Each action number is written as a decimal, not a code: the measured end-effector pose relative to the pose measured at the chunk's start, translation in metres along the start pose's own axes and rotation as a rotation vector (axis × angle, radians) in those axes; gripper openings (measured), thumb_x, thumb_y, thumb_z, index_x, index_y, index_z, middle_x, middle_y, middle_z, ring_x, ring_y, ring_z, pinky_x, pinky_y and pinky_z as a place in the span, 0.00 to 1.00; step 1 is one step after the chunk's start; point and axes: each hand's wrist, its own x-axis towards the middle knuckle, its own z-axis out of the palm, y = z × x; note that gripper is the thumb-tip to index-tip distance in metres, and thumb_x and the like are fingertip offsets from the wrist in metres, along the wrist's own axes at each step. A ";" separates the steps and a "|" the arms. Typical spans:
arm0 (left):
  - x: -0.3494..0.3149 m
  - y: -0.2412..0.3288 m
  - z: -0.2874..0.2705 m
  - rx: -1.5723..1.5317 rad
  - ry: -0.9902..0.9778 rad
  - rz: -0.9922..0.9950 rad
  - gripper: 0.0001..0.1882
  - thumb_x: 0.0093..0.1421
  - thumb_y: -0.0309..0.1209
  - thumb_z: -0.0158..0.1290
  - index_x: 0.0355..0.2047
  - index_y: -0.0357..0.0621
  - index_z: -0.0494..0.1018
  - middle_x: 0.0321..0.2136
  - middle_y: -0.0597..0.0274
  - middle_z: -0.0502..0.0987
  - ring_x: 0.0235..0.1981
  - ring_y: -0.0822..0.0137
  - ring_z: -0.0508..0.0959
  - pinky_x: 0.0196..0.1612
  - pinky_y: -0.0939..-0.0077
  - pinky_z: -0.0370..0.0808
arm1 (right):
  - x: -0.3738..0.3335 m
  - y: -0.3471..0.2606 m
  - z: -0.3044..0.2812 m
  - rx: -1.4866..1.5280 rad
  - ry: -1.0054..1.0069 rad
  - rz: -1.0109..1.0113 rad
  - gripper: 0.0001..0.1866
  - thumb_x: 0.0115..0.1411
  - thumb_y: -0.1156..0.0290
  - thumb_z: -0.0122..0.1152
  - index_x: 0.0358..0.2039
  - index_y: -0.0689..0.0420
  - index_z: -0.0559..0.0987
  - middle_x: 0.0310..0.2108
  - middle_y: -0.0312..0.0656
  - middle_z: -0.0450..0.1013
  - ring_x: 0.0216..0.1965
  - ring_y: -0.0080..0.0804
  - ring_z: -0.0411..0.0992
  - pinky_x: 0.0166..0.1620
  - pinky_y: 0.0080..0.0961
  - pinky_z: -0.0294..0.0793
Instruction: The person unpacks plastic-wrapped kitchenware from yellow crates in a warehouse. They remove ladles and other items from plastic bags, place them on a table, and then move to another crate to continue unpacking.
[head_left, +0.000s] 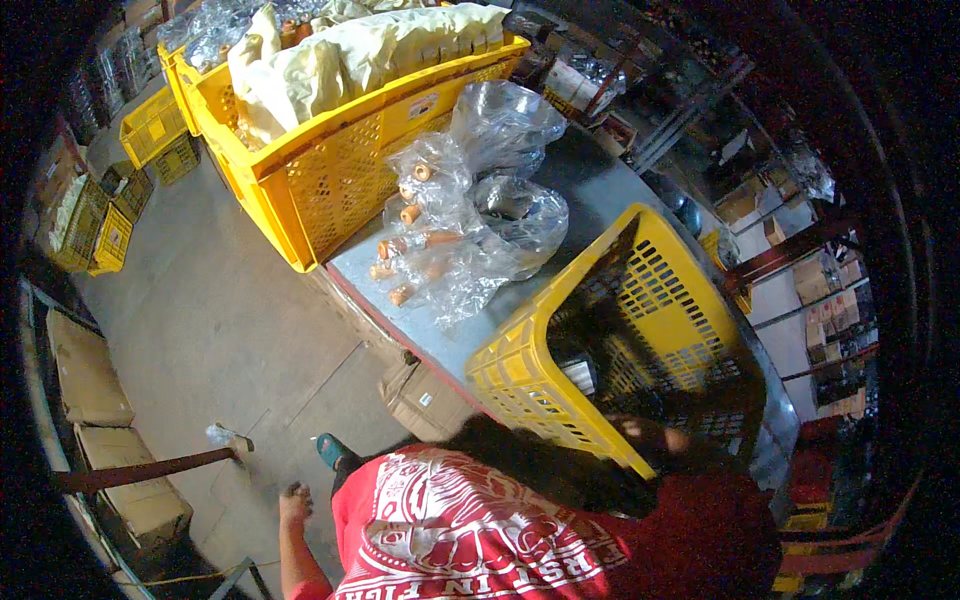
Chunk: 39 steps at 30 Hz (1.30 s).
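Observation:
My right hand [650,437], in shadow, grips the near rim of a yellow plastic crate [690,300]. This crate is tilted on the grey tabletop [590,180], its open side turned toward me, with a small pale piece [578,376] inside. My left hand [296,500] hangs low beside my body over the floor, its fingers curled and nothing seen in them. Clear plastic-wrapped bundles [480,210] with orange-brown knobbed ends lie on the table left of the tilted crate. What these bundles are, I cannot tell.
A full yellow crate [330,180] with cream wrapping stands at the table's far left. More yellow crates [155,130] sit on the floor [230,290]. Cardboard boxes [130,480] line the left, another carton [425,400] is by the table. Loaded shelves [800,290] stand at right.

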 end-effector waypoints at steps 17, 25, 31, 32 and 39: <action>-0.049 0.296 0.079 0.105 -0.341 0.724 0.20 0.62 0.32 0.54 0.52 0.35 0.70 0.36 0.59 0.78 0.34 0.72 0.75 0.36 0.77 0.72 | -0.242 -0.098 -0.055 0.450 0.702 -0.109 0.20 0.55 0.64 0.58 0.47 0.60 0.75 0.43 0.47 0.74 0.48 0.35 0.70 0.54 0.36 0.66; -0.162 0.395 0.136 0.167 -1.381 0.841 0.37 0.59 0.47 0.59 0.60 0.35 0.61 0.50 0.50 0.72 0.48 0.63 0.74 0.53 0.68 0.71 | -0.298 -0.315 -0.051 0.660 1.010 -0.453 0.25 0.56 0.68 0.56 0.54 0.61 0.69 0.47 0.49 0.73 0.51 0.38 0.69 0.57 0.35 0.64; -0.155 0.365 0.133 -0.218 -1.760 0.155 0.16 0.55 0.34 0.61 0.42 0.40 0.74 0.36 0.57 0.78 0.36 0.64 0.78 0.41 0.68 0.78 | -0.192 -0.515 -0.015 0.874 0.782 -0.748 0.29 0.57 0.70 0.55 0.60 0.61 0.64 0.50 0.50 0.71 0.53 0.40 0.68 0.60 0.35 0.63; -0.152 0.360 0.119 -0.226 -1.696 0.239 0.17 0.56 0.35 0.60 0.43 0.41 0.73 0.36 0.57 0.78 0.36 0.63 0.78 0.41 0.67 0.78 | -0.181 -0.540 -0.006 0.892 0.716 -0.681 0.30 0.57 0.71 0.55 0.61 0.61 0.63 0.51 0.50 0.71 0.53 0.41 0.68 0.60 0.35 0.63; -0.153 0.382 0.026 -0.432 -1.001 0.527 0.26 0.57 0.38 0.60 0.53 0.39 0.67 0.45 0.56 0.75 0.42 0.60 0.77 0.48 0.60 0.76 | -0.152 -0.602 0.019 1.077 0.775 -0.933 0.21 0.66 0.60 0.53 0.52 0.61 0.70 0.38 0.47 0.75 0.36 0.36 0.72 0.43 0.33 0.71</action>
